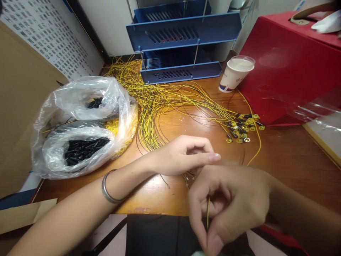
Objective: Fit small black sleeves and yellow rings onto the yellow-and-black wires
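Observation:
My right hand (229,206) is closed in a pinch at the front edge of the table, its thumb and forefinger pressed together low down. A thin yellow wire (208,213) runs through it to those fingertips. Just behind it, my left hand (183,154) has its fingers curled in and the thumb laid along them; whatever it holds is hidden. Under the left hand, a few wire ends (189,176) show on the table. Beyond it lies a large spread of yellow and black wires (151,103), with yellow-and-black connector ends (242,129) bunched at the right.
At the left stands a clear plastic bag (125,106) holding inner bags of black sleeves (86,151) and yellow pieces (113,126). Blue tiered trays (183,33) are at the back. A paper cup (234,76) stands near a red box (290,71) on the wooden table (287,153).

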`<state>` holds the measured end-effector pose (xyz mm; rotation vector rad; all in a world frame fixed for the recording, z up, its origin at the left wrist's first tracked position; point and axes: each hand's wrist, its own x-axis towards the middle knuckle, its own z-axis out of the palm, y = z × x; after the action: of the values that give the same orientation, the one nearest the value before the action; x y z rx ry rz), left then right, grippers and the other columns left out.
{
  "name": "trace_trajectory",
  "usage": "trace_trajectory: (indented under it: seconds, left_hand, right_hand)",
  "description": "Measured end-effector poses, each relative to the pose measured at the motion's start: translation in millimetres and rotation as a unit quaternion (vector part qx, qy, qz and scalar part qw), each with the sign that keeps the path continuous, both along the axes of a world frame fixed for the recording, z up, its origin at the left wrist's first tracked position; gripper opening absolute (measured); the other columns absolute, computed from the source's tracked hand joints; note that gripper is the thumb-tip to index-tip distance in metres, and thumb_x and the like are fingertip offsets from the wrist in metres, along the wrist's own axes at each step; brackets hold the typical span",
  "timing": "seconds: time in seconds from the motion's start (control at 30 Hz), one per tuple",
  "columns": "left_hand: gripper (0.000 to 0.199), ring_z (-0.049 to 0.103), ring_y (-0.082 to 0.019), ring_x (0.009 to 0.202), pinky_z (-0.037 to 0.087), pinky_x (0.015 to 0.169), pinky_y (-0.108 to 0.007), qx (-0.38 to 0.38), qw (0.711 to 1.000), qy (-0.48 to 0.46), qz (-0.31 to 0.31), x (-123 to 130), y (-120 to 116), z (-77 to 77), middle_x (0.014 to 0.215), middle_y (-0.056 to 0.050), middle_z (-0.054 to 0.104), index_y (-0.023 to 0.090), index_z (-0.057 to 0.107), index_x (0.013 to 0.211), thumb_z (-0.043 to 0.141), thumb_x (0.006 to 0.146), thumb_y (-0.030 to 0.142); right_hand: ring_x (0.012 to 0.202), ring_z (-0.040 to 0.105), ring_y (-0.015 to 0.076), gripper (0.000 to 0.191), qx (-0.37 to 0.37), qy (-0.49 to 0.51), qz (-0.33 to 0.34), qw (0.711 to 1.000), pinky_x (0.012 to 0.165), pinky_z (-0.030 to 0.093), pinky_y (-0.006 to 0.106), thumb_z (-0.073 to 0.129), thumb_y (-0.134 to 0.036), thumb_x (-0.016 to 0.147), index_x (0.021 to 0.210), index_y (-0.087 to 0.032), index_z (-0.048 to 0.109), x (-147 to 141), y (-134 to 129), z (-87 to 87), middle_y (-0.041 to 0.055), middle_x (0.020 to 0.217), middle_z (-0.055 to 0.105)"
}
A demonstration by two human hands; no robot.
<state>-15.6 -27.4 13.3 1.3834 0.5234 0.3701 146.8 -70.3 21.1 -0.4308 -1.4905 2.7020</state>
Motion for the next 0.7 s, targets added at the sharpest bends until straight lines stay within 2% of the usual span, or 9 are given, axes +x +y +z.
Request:
trace_trajectory:
  seconds: [0.1, 0.2, 0.3, 0.37, 0.47, 0.57, 0.7]
  left_hand:
    - [0.016, 0.058, -0.011, 0.080, 0.047, 0.074, -0.022, 0.010, 1.000, -0.022, 0.010, 1, 0, -0.4, 0.088, -0.005, 0.064, 0.012, 0.063, 0.092, 0.058, 0.094, 0.027]
    - [0.021, 0.057, -0.010, 0.073, 0.047, 0.069, -0.021, 0.021, 0.999, 0.004, 0.033, -3, 4, -3.6, 0.080, -0.002, 0.062, 0.012, 0.062, 0.086, 0.060, 0.093, 0.032]
    - [0.029, 0.053, -0.008, 0.061, 0.044, 0.061, -0.020, 0.038, 0.996, 0.029, 0.072, -11, 11, -6.1, 0.067, 0.001, 0.057, 0.013, 0.058, 0.078, 0.060, 0.092, 0.038]
    - [0.030, 0.053, -0.008, 0.061, 0.045, 0.061, -0.020, 0.054, 0.994, 0.032, 0.095, -15, 15, -6.3, 0.066, 0.001, 0.057, 0.013, 0.057, 0.075, 0.059, 0.093, 0.038]
    - [0.021, 0.061, -0.010, 0.075, 0.049, 0.072, -0.021, 0.078, 0.989, 0.020, 0.122, -16, 17, -5.4, 0.081, -0.002, 0.066, 0.012, 0.063, 0.090, 0.059, 0.093, 0.032]
    - [0.019, 0.064, -0.013, 0.091, 0.050, 0.083, -0.023, 0.081, 0.992, 0.008, 0.097, -15, 17, -5.3, 0.100, -0.005, 0.070, 0.013, 0.066, 0.104, 0.059, 0.092, 0.027]
    - [0.016, 0.063, -0.013, 0.086, 0.049, 0.081, -0.023, 0.085, 0.992, 0.011, 0.093, -15, 18, -8.2, 0.091, -0.004, 0.069, 0.011, 0.066, 0.093, 0.060, 0.092, 0.025]
  right_hand:
    - [0.042, 0.020, 0.0000, 0.027, -0.010, -0.017, -0.009, 1.000, 0.037, 0.011, 0.017, 0.084, -0.028, 0.072, 0.086, -0.010, 0.069, 0, 3, -3.1, -0.0122, 0.050, 0.029]
    - [0.044, 0.022, 0.0008, 0.023, 0.029, 0.006, -0.009, 1.000, 0.039, 0.013, 0.017, 0.084, -0.022, 0.071, 0.081, -0.009, 0.068, 1, 11, -3.7, -0.0115, 0.048, 0.032]
    - [0.048, 0.027, 0.0023, 0.018, 0.097, 0.014, -0.086, 0.992, 0.043, 0.018, 0.018, 0.079, -0.022, 0.077, 0.079, -0.009, 0.066, 5, 21, -2.6, -0.0086, 0.052, 0.040]
    - [0.051, 0.031, 0.0035, 0.019, 0.143, 0.000, -0.154, 0.978, 0.046, 0.021, 0.020, 0.074, -0.025, 0.082, 0.079, -0.010, 0.064, 8, 27, -2.2, -0.0063, 0.057, 0.044]
    - [0.055, 0.036, 0.0051, 0.021, 0.200, -0.013, -0.219, 0.955, 0.050, 0.024, 0.021, 0.073, -0.028, 0.083, 0.077, -0.011, 0.061, 11, 30, -2.4, -0.0045, 0.062, 0.046]
    - [0.055, 0.035, 0.0058, 0.022, 0.214, -0.030, -0.225, 0.950, 0.050, 0.023, 0.022, 0.074, -0.029, 0.081, 0.077, -0.011, 0.062, 10, 30, -3.2, -0.0049, 0.061, 0.044]
    - [0.051, 0.031, 0.0043, 0.019, 0.191, -0.010, -0.208, 0.959, 0.047, 0.020, 0.021, 0.074, -0.026, 0.081, 0.078, -0.011, 0.062, 7, 26, -3.3, -0.0064, 0.058, 0.042]
